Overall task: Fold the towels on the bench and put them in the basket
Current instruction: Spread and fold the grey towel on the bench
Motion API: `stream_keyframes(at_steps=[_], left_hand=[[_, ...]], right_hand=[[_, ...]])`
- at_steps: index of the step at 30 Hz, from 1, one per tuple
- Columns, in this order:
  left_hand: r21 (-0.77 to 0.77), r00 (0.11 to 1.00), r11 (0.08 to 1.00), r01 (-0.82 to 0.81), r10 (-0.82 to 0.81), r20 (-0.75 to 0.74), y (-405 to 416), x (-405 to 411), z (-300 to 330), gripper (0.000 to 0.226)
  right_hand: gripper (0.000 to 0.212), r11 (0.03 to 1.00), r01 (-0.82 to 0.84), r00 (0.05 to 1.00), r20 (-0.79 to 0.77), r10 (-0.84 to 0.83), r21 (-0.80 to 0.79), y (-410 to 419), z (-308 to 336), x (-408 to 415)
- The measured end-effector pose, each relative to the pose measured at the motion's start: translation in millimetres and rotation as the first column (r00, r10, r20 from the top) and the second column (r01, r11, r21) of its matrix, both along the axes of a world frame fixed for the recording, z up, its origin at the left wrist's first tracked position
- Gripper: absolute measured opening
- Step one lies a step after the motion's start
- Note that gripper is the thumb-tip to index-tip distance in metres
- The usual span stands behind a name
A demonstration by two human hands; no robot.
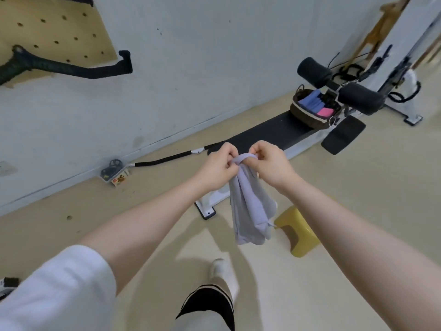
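Note:
A pale lilac towel (250, 206) hangs bunched in the air in front of me. My left hand (216, 164) and my right hand (269, 161) both pinch its top edge, close together. Behind the hands lies the black padded bench (267, 132) along the wall. At the bench's far end stands a dark woven basket (307, 115) that holds folded blue, purple and pink towels.
Black foam rollers (358, 96) of the bench frame stick out beside the basket. A yellow step stool (299, 230) stands on the floor right of the towel. A black handle bar (167, 160) and a small box (114, 173) lie by the wall. My foot (223, 273) is below.

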State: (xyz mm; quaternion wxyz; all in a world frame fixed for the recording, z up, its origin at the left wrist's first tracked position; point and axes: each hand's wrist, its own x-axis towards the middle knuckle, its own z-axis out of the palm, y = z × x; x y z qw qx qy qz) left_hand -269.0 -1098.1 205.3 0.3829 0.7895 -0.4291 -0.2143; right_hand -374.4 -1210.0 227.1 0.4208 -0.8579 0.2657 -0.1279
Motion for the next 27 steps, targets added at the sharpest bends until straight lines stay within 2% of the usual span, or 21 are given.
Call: stream_keyframes(at_steps=[3, 5, 7, 9, 12, 14, 16, 18, 20, 24, 27], left_hand=[[0.062, 0.994, 0.995, 0.083, -0.087, 0.068, -59, 25, -11, 0.014], [0.136, 0.988, 0.982, 0.132, -0.142, 0.062, -103, 50, -20, 0.014], [0.188, 0.982, 0.964, 0.187, -0.187, -0.021, -150, 80, -24, 0.017], [0.249, 0.974, 0.942, 0.226, -0.21, -0.089, -196, 111, -27, 0.019], [0.291, 0.953, 0.914, 0.282, -0.23, -0.198, -247, 142, -27, 0.008], [0.299, 0.948, 0.911, 0.283, -0.219, -0.232, -279, 160, -27, 0.023], [0.369, 0.967, 0.895, 0.25, -0.213, -0.138, -307, 173, -32, 0.029], [0.428, 0.97, 0.881, 0.199, -0.238, 0.039, -331, 187, -45, 0.04], [0.415, 0.972, 0.9, 0.134, -0.2, 0.121, -348, 203, -63, 0.047], [0.375, 0.98, 0.922, -0.097, 0.022, 0.199, -377, 236, -98, 0.017], [0.367, 0.972, 0.907, -0.206, 0.146, 0.185, -407, 258, -119, 0.011]], right_hand=[[0.01, 0.998, 0.043, 0.997, -0.06, -0.046, -0.04, -60, -12, 13], [0.01, 0.994, 0.004, 0.989, -0.143, -0.019, -0.107, -108, -17, 30], [0.013, 0.985, -0.078, 0.969, -0.242, 0.039, -0.154, -157, -17, 57], [0.014, 0.987, -0.116, 0.946, -0.314, 0.077, -0.108, -199, -16, 86], [0.01, 0.99, -0.139, 0.93, -0.347, 0.119, -0.035, -248, -21, 119], [0.009, 0.99, -0.139, 0.931, -0.345, 0.119, -0.032, -278, -25, 134], [0.012, 0.989, -0.143, 0.93, -0.347, 0.12, -0.043, -303, -27, 147], [0.015, 0.991, -0.135, 0.931, -0.344, 0.118, -0.026, -328, -32, 161], [0.013, 0.991, -0.133, 0.931, -0.344, 0.12, -0.012, -358, -41, 177], [0.003, 0.994, -0.108, 0.922, -0.376, 0.092, -0.023, -426, -66, 208], [0.008, 0.991, -0.123, 0.904, -0.418, 0.09, -0.053, -479, -91, 235]])
